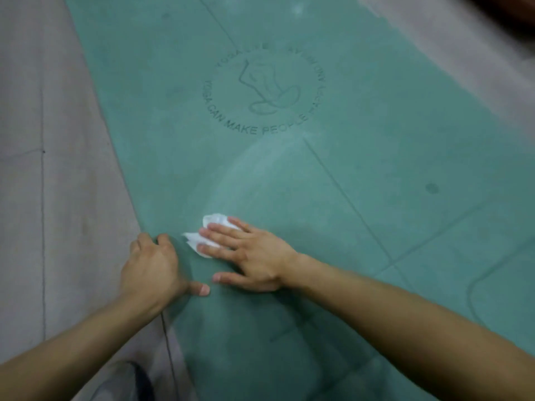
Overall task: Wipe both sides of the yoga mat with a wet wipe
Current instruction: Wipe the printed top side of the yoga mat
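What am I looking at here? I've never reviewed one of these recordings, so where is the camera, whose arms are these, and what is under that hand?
There is no machine: a person wears one wide-angle camera on the head, looking forward and down, so the two bare arms are their own. A green yoga mat lies flat on a pale floor, with a round printed logo beyond the hands. The right hand lies flat with straight fingers, pressing a crumpled white wet wipe onto the mat. The left hand rests at the mat's left edge, fingers bent over it, seemingly steadying it. The picture is slightly blurred.
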Motion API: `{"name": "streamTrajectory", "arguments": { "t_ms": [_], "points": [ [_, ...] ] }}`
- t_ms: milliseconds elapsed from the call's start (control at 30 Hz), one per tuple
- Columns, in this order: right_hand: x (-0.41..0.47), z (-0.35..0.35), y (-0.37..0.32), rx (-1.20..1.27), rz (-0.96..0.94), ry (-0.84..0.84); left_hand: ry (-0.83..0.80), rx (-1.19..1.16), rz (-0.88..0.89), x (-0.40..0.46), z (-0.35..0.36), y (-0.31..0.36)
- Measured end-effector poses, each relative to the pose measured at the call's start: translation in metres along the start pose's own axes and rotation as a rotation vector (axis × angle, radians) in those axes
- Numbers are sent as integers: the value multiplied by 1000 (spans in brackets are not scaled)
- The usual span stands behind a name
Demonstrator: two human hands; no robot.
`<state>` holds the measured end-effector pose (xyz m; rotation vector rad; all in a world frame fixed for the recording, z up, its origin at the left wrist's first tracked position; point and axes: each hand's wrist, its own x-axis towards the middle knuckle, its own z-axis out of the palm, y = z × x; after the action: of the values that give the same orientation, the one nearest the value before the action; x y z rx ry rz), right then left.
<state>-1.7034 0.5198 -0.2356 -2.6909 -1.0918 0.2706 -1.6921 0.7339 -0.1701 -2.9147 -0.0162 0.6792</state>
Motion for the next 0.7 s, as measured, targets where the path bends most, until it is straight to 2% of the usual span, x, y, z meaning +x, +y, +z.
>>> {"name": "streamTrajectory", "arguments": {
  "t_ms": [33,133,200,267,333,400,467,500,533,633,700],
  "points": [
    [-8,-9,27,-11,137,50,-2,2,6,1,0,-1],
    [-37,-50,120,18,804,89,3,8,39,-2,1,-4],
    [-49,-61,145,70,1054,86,21,19,60,-5,4,-6],
    [-38,-46,111,97,1026,112,31,38,81,-7,4,-9],
    [-21,-17,35,58,726,139,47,72,105,-7,4,-10],
    [-13,11,-42,42,375,88,57,119,131,-5,5,-10],
    [-19,14,-60,31,202,36,58,186,157,-3,4,-11],
    [-28,11,-45,15,208,40,54,216,175,-2,3,-13],
    [-38,4,-22,-13,308,64,46,245,196,-3,1,-15],
    [-87,-24,59,-1,861,108,-48,303,294,5,-13,-22],
    [-107,-32,80,47,1121,126,-183,348,368,13,-32,-25]
  ]
}}
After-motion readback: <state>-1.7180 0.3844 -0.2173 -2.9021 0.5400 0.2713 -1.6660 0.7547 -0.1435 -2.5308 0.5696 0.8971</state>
